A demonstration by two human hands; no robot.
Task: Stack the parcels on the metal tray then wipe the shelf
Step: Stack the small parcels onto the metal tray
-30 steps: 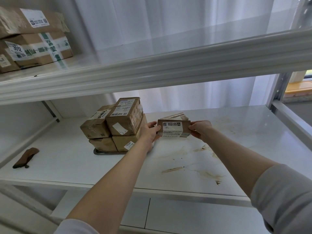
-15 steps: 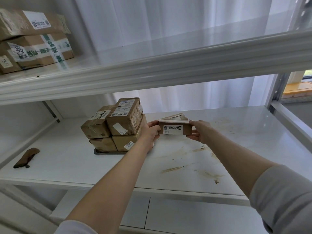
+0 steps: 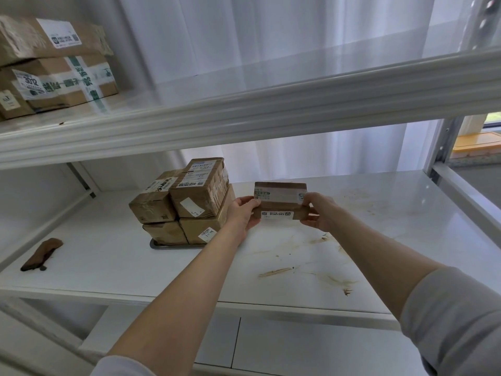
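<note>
**Shelving bay: one parcel held up beside a full tray**

Head view. White metal shelving fills the frame, with a pale curtain (image 3: pixel 298 36) hanging behind it. On the middle shelf (image 3: pixel 393 207), a metal tray (image 3: pixel 162 245) carries a stack of parcels (image 3: pixel 189 202), two tiers high. The upper boxes sit unevenly.

Just right of that stack, both hands hold a small parcel (image 3: pixel 280 202) clear of the shelf. The left hand (image 3: pixel 242 215) grips its left end and the right hand (image 3: pixel 320 210) pinches its right end. They are apart, with the box spanning the gap between them.

Brown stains (image 3: pixel 273 272) streak the shelf in front of and below the parcel. A brown cloth (image 3: pixel 40 253) lies well off to the left, near the shelf's front edge. Larger parcels (image 3: pixel 54 66) sit on the shelf above.

The parcel probably goes on top of the stack next. The left hand is very close to the stack's right side, so a sideways swing could knock the top tier askew. The uneven top gives a poor seat, and a box set down off-centre may slide off. The upper shelf hangs low, which leaves little room to lift.
</note>
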